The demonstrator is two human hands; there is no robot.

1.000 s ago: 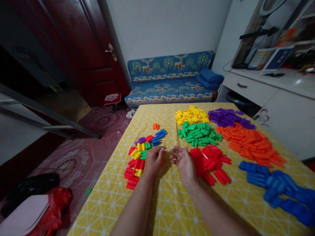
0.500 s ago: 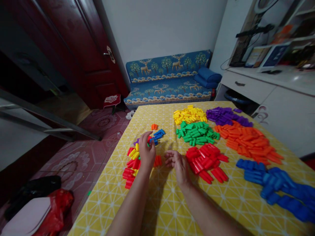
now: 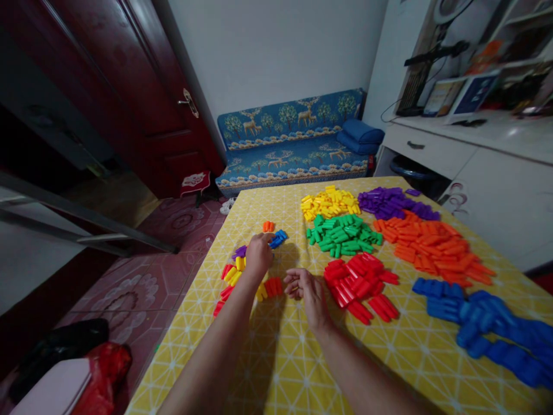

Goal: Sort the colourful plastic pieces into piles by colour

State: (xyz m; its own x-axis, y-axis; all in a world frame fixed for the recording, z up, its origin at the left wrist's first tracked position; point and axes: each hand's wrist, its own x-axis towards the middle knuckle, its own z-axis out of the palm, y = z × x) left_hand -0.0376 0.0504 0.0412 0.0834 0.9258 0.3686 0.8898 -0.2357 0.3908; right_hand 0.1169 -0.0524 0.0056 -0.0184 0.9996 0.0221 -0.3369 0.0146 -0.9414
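Observation:
My left hand is over the mixed pieces at the table's left, next to a few blue pieces; its fingertips are hidden, so what it holds cannot be seen. Below it lie yellow pieces, red pieces and purple pieces. A small orange group sits just beyond. My right hand hovers with loosely curled fingers, left of the red pile, and nothing shows in it. Green pieces are heaped behind the red pile.
Further piles on the yellow tablecloth are yellow, purple, orange and blue. A blue patterned sofa stands beyond the table. White drawers are at the right.
My left hand has turned and lowered, its fingers now pointing away and hidden behind the hand. Yellow pieces near its wrist have come into view. My right hand has barely moved.

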